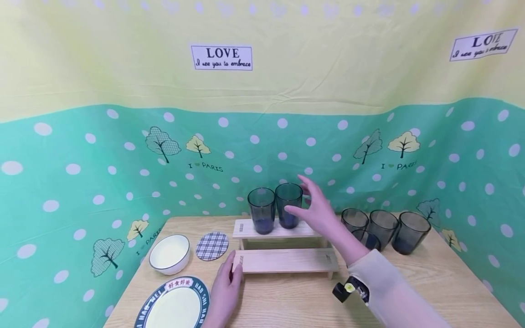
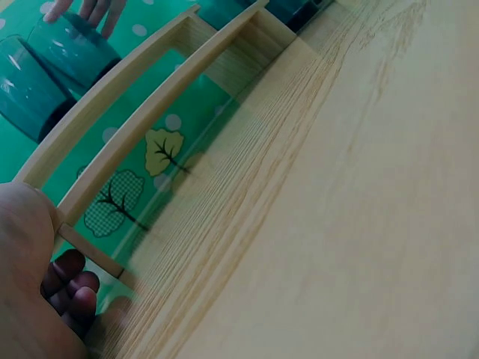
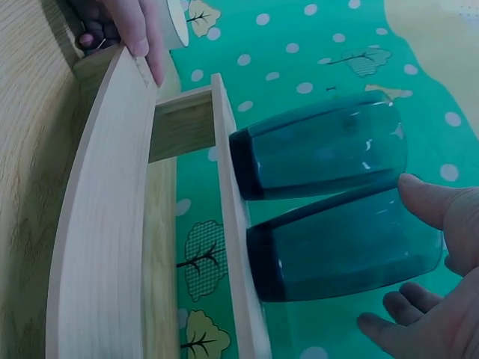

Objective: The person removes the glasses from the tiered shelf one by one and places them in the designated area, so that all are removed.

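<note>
Right grip point(image 1: 315, 207) is hanging unclosed around the right tinted tumbler point(image 1: 286, 198), standing beside 1 matching tumbler point(image 1: 262, 212) on the upper wooden shelf point(image 1: 245, 230); left grip point(image 1: 225, 283) is holding the lower shelf point(image 1: 287, 260). Thumb bump could be toppling it.

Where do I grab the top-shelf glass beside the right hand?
Probably hold that glass around its upper wall, coming from the right, where the right hand is. It stands upright, no handle shows, and another glass crowds its left side.
</note>
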A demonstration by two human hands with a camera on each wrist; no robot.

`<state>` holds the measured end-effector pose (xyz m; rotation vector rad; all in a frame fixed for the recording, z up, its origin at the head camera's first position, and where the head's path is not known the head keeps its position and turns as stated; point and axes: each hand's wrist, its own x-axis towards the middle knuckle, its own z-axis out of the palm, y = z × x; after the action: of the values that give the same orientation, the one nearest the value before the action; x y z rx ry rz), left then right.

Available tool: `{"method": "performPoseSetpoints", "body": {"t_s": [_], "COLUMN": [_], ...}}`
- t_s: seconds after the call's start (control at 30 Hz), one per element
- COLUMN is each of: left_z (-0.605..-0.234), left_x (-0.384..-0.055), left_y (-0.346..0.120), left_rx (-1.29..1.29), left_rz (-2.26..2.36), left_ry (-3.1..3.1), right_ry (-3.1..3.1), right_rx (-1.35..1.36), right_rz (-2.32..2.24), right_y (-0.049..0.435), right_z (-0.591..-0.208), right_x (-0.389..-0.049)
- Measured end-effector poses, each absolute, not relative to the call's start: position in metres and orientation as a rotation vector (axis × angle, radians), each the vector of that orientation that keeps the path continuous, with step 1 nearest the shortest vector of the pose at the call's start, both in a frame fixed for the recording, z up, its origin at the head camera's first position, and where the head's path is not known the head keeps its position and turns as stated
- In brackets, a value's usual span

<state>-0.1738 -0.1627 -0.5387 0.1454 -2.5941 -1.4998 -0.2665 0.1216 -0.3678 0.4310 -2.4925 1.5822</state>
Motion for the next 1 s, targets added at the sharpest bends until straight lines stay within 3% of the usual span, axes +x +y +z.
{"method": "performPoseSetpoints", "body": {"t_s": [1.0], "left_z": [-0.5412], "left_x": [-0.1754], "left_y": [-0.1626], "left_rx": [0.156], "left_rz": [-1.504], "left_ry": [-2.593], "right_ry": [-2.618], "right_rx": [0.397], "right_rz": [1.477], "right_y": [0.1109], "right_z": [-0.3781], "right_x": [-0.2765]}}
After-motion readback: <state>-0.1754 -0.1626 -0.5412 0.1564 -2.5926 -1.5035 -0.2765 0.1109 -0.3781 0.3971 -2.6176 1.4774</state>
